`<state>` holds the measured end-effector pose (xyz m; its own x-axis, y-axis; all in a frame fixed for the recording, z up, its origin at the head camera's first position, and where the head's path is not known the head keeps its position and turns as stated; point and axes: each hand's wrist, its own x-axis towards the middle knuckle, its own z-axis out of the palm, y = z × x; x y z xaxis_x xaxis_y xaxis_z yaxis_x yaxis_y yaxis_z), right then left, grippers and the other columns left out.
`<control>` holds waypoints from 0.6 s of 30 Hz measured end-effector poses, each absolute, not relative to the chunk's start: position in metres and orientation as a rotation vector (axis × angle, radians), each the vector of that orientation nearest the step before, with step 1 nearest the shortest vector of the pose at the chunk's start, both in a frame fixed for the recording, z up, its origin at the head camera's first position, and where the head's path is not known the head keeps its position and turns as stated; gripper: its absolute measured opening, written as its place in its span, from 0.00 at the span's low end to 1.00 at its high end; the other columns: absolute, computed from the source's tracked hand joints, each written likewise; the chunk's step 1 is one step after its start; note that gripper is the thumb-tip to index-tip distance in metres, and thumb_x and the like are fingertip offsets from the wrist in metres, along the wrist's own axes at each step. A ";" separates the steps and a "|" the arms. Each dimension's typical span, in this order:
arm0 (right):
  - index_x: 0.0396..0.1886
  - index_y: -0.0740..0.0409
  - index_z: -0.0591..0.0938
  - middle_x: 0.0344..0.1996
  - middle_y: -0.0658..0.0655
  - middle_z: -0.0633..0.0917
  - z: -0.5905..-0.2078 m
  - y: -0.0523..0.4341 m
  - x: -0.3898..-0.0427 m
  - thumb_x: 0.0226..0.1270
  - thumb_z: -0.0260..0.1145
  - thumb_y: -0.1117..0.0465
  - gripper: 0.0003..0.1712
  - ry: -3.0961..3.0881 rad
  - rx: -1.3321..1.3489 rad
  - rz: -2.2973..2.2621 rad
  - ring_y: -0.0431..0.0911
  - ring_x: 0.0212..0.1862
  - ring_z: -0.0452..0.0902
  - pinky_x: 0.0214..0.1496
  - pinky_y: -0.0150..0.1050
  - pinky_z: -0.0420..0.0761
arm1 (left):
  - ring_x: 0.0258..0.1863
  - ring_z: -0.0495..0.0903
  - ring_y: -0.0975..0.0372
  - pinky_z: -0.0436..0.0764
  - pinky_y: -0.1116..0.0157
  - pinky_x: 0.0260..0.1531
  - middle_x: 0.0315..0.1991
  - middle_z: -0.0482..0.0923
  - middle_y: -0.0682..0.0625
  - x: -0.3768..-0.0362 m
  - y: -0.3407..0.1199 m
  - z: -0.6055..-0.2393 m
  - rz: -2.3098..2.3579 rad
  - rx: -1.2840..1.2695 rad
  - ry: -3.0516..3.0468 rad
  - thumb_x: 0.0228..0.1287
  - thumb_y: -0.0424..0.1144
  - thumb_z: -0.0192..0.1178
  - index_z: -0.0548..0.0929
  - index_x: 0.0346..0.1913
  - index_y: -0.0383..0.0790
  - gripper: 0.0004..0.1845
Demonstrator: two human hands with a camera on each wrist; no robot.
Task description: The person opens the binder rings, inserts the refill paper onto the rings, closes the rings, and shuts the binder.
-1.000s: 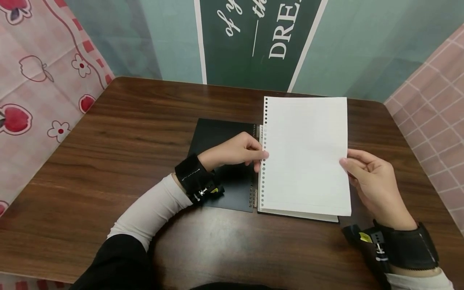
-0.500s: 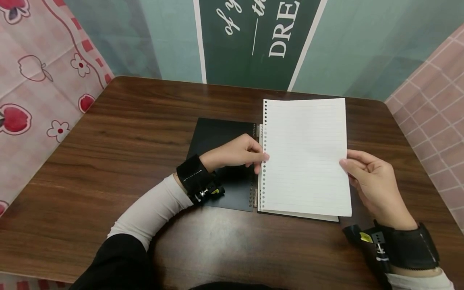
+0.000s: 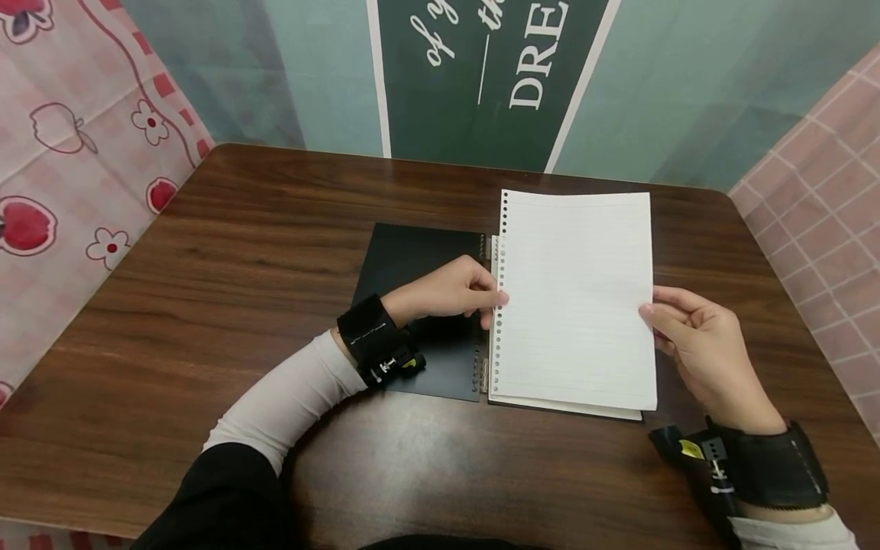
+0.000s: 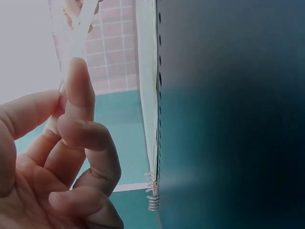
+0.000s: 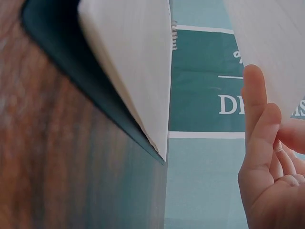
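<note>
A loose punched sheet (image 3: 576, 294) is held right of frame centre, just above the paper stack (image 3: 564, 405) of an open ring binder (image 3: 419, 305) on the desk (image 3: 206, 305). Its holed edge is pinched by the left hand (image 3: 447, 294), fingers (image 4: 78, 95) curled round it, seen close in the left wrist view. Its opposite long edge is pinched by the right hand (image 3: 701, 344), thumb on top, fingers curled underneath. The sheet's long axis runs from bottom to top of the frame, parallel to the binder rings (image 3: 483, 374). The holed edge lies just right of the rings, nearly over them, so the left hand is judged the nearer one for lining holes to rings
</note>
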<state>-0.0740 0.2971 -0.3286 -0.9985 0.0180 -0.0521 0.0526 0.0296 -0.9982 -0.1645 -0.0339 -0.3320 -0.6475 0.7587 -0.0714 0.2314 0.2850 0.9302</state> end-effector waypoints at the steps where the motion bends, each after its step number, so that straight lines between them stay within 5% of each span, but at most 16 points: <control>1: 0.49 0.52 0.82 0.33 0.44 0.90 -0.329 0.297 -0.074 0.68 0.67 0.65 0.12 2.232 0.075 -2.175 0.32 0.32 0.80 0.32 0.26 0.78 | 0.15 0.64 0.64 0.62 0.70 0.21 0.22 0.83 0.41 -0.165 -0.033 -0.332 1.346 0.880 2.054 0.74 0.37 0.56 0.85 0.27 0.35 0.16; 18: 0.47 0.51 0.83 0.34 0.44 0.91 -0.330 0.297 -0.075 0.68 0.66 0.66 0.11 2.216 0.049 -2.171 0.32 0.34 0.84 0.33 0.27 0.80 | 0.13 0.61 0.65 0.60 0.71 0.20 0.19 0.83 0.50 -0.162 -0.030 -0.334 1.201 0.895 2.228 0.73 0.39 0.57 0.86 0.26 0.40 0.16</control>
